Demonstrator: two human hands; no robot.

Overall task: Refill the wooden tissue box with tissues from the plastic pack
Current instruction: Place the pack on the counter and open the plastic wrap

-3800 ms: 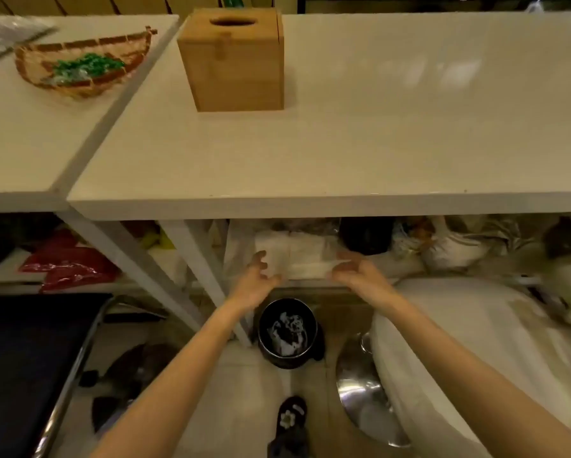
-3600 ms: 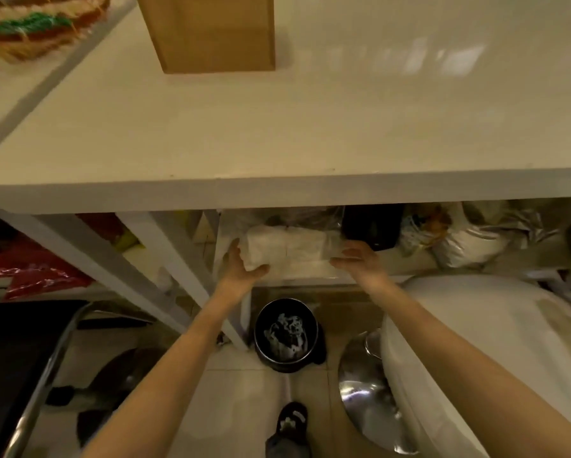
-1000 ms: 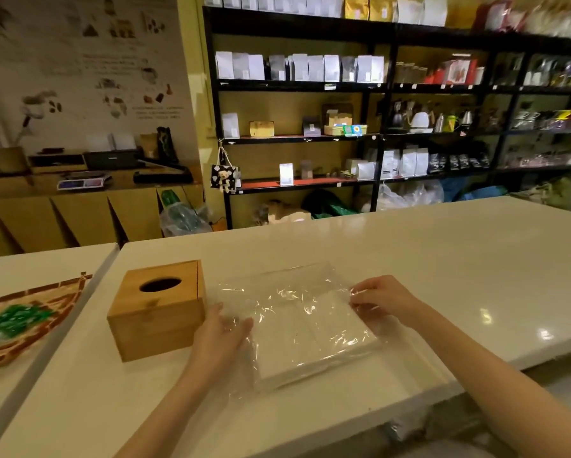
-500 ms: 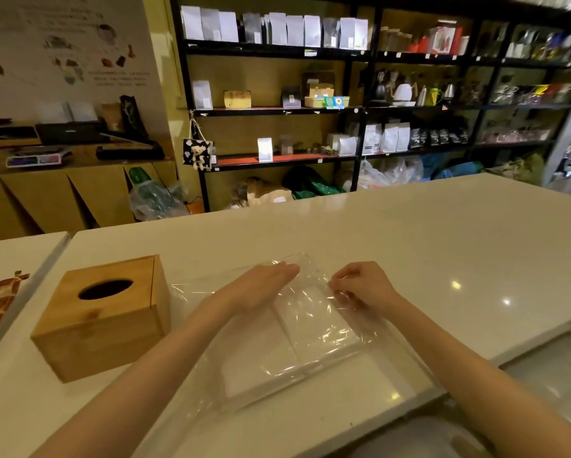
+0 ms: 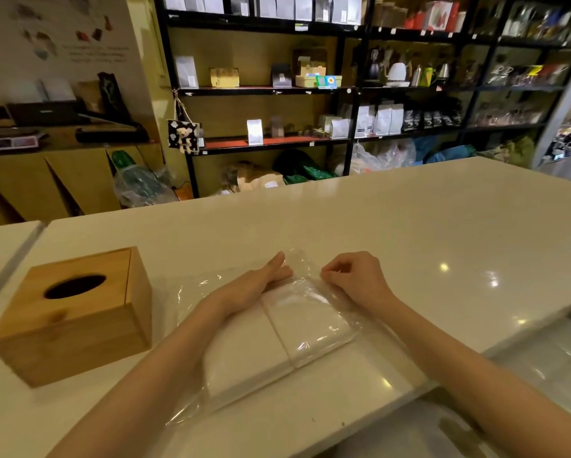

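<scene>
Shop interior, dark shelving [image 5: 343, 90] along the far wall stocked with bags, boxes and kettles, labels too blurred to read. White tabletop [image 5: 410, 233] fills the near half of the scene; a second white surface butts against it at far left, mostly cut off.

Wooden tissue box [image 5: 76, 312] stands on the tabletop at left, lid on, oval slot on top dark, nothing showing through it; inside can't be seen. Just right of it lies the plastic pack [image 5: 314, 322], clear crinkled film, flat on the tabletop near the front edge. Inside: white tissues [image 5: 251, 352] in two side-by-side stacks with a seam between them.

Left hand [image 5: 254, 285] lies palm-down, fingers straight, flat on the far-left part of the pack, grip open, pressing not clasping. Right hand [image 5: 353, 279] sits at the pack's far-right end, fingers curled, thumb and forefinger pinched on the film edge, grip closed on the plastic. Whether the pack's end is already opened can't be made out; film glare hides it. Left forearm covers part of the left tissue stack. Both arms cut off at the bottom frame edge.
</scene>
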